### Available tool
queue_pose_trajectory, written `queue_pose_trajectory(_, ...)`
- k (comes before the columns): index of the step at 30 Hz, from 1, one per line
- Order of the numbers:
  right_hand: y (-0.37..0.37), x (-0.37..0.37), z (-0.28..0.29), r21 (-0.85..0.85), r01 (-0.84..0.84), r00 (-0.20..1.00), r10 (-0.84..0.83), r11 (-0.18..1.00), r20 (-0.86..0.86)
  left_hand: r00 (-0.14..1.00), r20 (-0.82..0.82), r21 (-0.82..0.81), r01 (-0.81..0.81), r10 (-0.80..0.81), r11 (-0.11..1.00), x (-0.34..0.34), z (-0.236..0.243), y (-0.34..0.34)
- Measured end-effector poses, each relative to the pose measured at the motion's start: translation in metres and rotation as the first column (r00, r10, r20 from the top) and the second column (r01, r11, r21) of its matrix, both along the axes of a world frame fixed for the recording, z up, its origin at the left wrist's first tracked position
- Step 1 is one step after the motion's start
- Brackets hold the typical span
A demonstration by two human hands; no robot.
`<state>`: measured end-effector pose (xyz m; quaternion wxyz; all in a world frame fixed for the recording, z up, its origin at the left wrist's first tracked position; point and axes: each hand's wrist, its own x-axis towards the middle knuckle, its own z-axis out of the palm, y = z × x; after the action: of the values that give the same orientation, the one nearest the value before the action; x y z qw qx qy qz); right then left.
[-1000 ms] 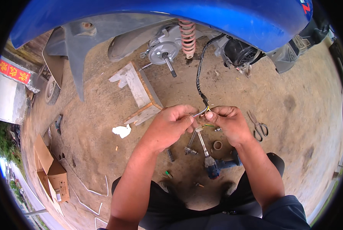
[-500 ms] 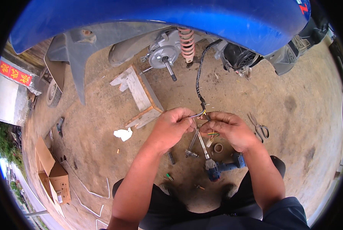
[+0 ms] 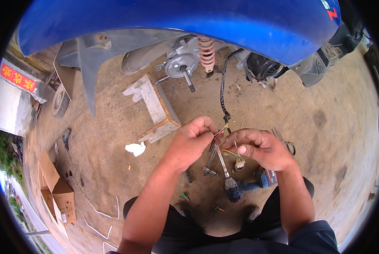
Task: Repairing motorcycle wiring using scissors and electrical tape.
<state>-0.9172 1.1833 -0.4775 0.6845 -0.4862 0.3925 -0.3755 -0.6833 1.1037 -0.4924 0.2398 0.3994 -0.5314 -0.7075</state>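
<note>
A black-sheathed wiring harness (image 3: 223, 89) hangs from the scooter, and thin coloured wires fan out of its lower end. My left hand (image 3: 193, 139) pinches several of these wires (image 3: 218, 134) between thumb and fingertips. Close by on the right is my right hand (image 3: 259, 148), its fingers curled and thumb bent inward, closed on thin wires that lead to a white plug connector (image 3: 240, 162). Yellow and green wires (image 3: 230, 152) run into that connector, which dangles below the right fingers. The exact spot of the right grip is partly hidden.
Overhead is the blue scooter body (image 3: 168, 17), with a red shock spring (image 3: 206, 53) and a hub shaft (image 3: 187, 76) below. A cordless impact wrench (image 3: 236, 189), scissors (image 3: 290, 146), a wooden stool (image 3: 155, 106) and a cardboard box (image 3: 64, 201) lie on the floor.
My hands have moved apart; the right shifts right and slightly down, and the white connector moves with it. Red and black wire ends now show below the left fingertips.
</note>
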Motion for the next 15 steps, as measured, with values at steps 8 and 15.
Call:
queue_pose_trajectory(8, 0.003, 0.002, 0.004, 0.092, 0.024, 0.996, -0.032, 0.995, 0.084, 0.961, -0.255, 0.408, 0.011, 0.103, 0.913, -0.013, 0.009, 0.013)
queue_pose_trajectory(15, 0.005, 0.02, -0.004, -0.242, 0.193, 0.967, -0.226, 0.951, -0.119, 0.936, -0.334, 0.242, -0.034, 0.116, 0.97, -0.016, -0.001, 0.014)
